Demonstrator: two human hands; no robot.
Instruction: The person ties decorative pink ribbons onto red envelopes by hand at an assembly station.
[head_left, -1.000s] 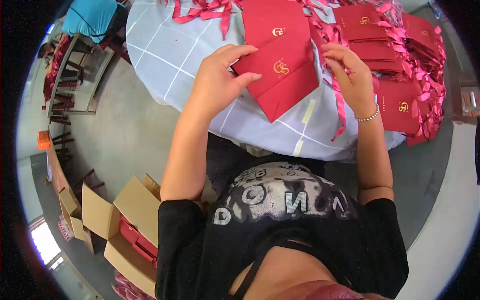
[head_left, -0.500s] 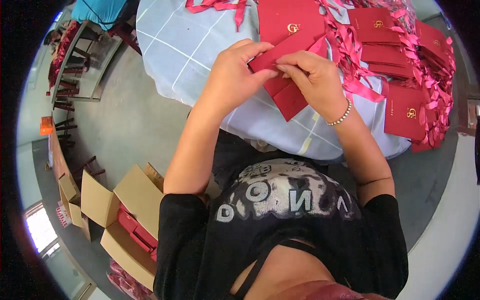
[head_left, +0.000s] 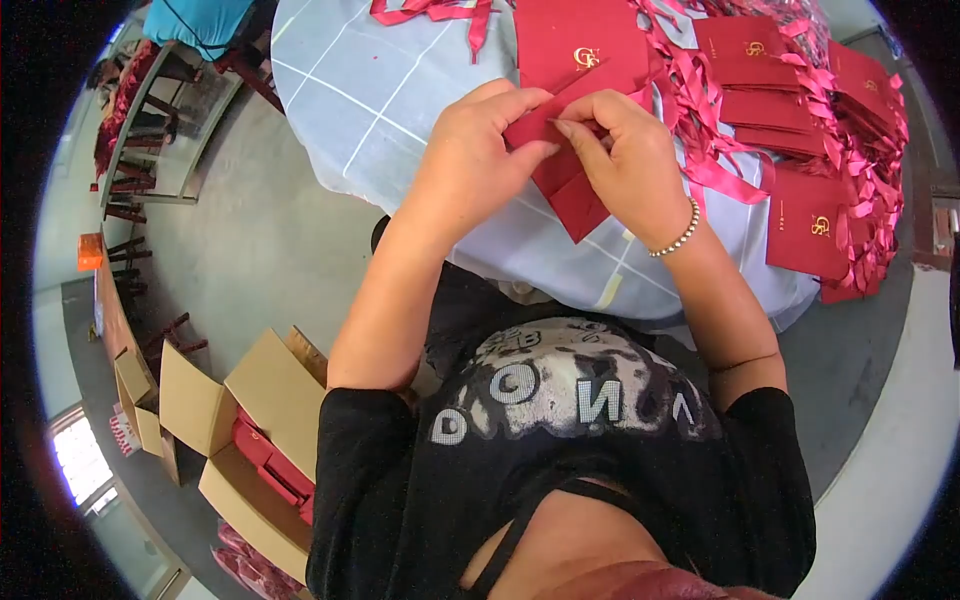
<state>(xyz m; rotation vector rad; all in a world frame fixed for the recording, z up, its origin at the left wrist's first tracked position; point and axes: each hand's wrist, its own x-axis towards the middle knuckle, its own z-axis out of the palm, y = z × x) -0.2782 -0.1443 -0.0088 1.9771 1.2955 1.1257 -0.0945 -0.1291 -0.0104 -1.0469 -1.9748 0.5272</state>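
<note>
The red paper bag (head_left: 572,195), over the counter (head_left: 340,100), looks light, stiffish, easily creased, best held by its edges; the left hand (head_left: 485,145) pinches one, the right hand (head_left: 630,160) curls nearly closed, its grip unclear.

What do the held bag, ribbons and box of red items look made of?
Bag: probably stiff paper or card, matte red; flat panels, crisp folds.
Ribbons: likely satin-type fabric, glossy pink; bright sheen, loose curls.
Box: apparently cardboard, plain matte tan; stiff flaps, straight creases. Can't tell if it's corrugated.
</note>
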